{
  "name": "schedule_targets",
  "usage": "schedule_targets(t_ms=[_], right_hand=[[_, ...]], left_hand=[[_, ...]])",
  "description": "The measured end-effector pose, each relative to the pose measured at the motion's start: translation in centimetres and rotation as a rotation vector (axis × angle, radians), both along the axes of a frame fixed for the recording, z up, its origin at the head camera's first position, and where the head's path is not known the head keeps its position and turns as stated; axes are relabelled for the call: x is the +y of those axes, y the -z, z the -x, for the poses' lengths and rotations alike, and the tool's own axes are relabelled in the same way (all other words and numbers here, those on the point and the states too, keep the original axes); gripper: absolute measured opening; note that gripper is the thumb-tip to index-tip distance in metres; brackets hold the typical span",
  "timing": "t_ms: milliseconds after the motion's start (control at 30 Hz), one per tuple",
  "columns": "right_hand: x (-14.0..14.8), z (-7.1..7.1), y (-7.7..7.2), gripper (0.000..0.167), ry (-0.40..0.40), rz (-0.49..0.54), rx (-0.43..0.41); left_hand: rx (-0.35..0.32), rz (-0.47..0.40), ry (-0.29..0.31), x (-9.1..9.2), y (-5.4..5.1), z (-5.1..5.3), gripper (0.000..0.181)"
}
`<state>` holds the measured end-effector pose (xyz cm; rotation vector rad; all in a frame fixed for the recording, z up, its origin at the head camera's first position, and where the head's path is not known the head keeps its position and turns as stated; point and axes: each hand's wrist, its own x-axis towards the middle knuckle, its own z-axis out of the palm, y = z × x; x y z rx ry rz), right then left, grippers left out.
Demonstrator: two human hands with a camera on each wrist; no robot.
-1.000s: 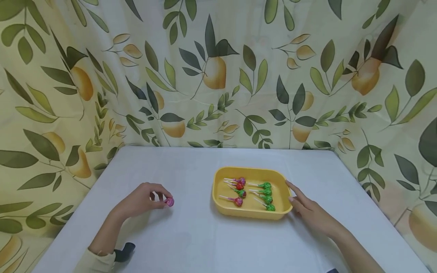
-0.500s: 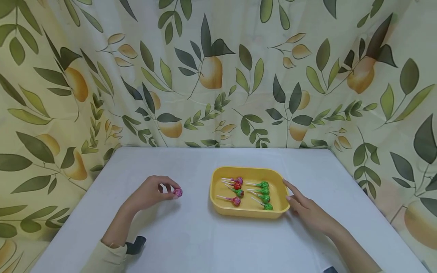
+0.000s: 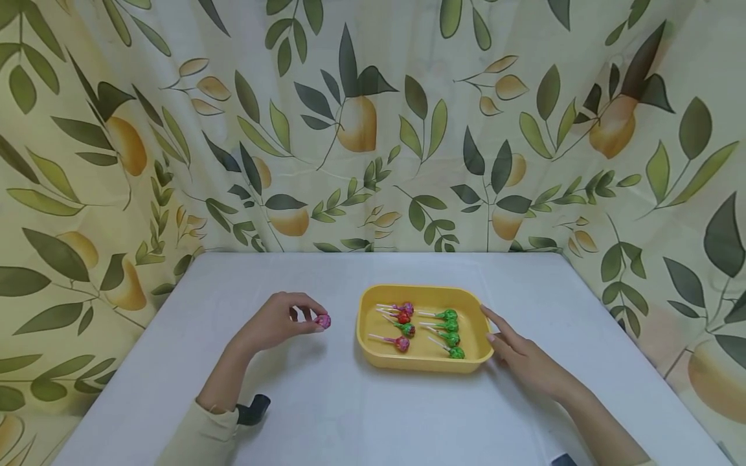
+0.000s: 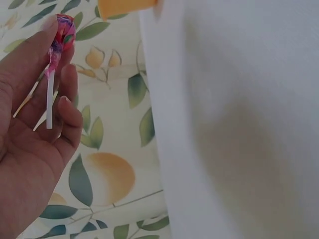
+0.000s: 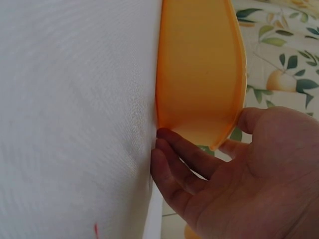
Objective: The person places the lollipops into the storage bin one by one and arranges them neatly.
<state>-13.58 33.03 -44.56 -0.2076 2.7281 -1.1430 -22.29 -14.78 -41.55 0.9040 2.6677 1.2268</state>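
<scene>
My left hand pinches a lollipop with a pink and purple wrapper, raised off the tabletop left of the yellow tray. In the left wrist view, thumb and fingers hold the lollipop by its wrapped head, and its white stick points down toward the palm. On the tray lie two columns of lollipops: mixed pink, red and green ones at left, green ones at right. My right hand touches the tray's right end from outside, fingers extended. In the right wrist view, its fingertips meet the tray's outer wall.
A white cloth covers the table. Behind it and along both sides hangs a curtain printed with leaves and fruit. A dark strap end sticks out from the left wrist.
My left hand has moved right and slightly away from me with the lollipop, closer to the tray. The right hand stays at the tray's end. The head view has shifted slightly.
</scene>
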Motion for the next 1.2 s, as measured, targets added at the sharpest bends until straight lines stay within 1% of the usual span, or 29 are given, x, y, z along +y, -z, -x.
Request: schedule_targets(t_ms=[300,533,633,833,967,1200], right_hand=[[0.0,0.0,0.0,0.063,0.006,0.001,-0.005],[-0.1,-0.2,0.0,0.063,0.013,0.004,-0.013],[-0.1,-0.2,0.0,0.063,0.012,0.003,-0.009],[-0.1,0.0,0.0,0.063,0.014,-0.008,-0.012],[0.0,0.0,0.0,0.063,0.013,-0.010,-0.012],[0.0,-0.1,-0.1,0.063,0.016,-0.008,-0.019]], left_hand=[[-0.005,-0.020,0.022,2.2,-1.0,0.3,0.020],[0.016,-0.025,0.045,4.3,-1.3,0.7,0.022],[0.013,-0.029,0.055,5.3,-1.3,0.7,0.022],[0.017,-0.047,0.097,7.5,-1.0,0.8,0.019],[-0.005,-0.046,0.136,9.2,-0.7,0.8,0.018],[-0.059,0.002,0.176,11.8,0.0,0.5,0.016]])
